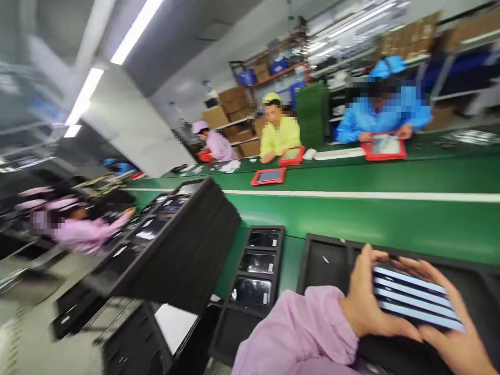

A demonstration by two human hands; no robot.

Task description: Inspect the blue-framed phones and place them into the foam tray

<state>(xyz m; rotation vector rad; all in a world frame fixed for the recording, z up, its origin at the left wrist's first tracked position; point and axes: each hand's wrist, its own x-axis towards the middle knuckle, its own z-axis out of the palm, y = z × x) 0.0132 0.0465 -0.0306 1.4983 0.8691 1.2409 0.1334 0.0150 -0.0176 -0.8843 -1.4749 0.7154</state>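
Both of my hands are wrapped round a stack of phones [417, 298], whose several pale blue edges show with dark bands between them. My left hand [369, 304] grips the left side, with its thumb along the bottom. On the right side, my right hand [461, 317] closes round the stack, and the thumbs nearly meet below it. Beneath my hands is a black foam tray [325, 260] with divided compartments; my arms and hands cover much of it. To the left, a narrower black tray [280, 260] holds dark-screened phones [252, 291] in its slots.
A tall stack of black trays [183, 250] with phones on top stands at the left. Beyond the green bench [371, 219], people in yellow [280, 138], blue [385, 114] and pink [219, 146] handle red-framed items [269, 176]. More pink-clad people [84, 229] sit at far left.
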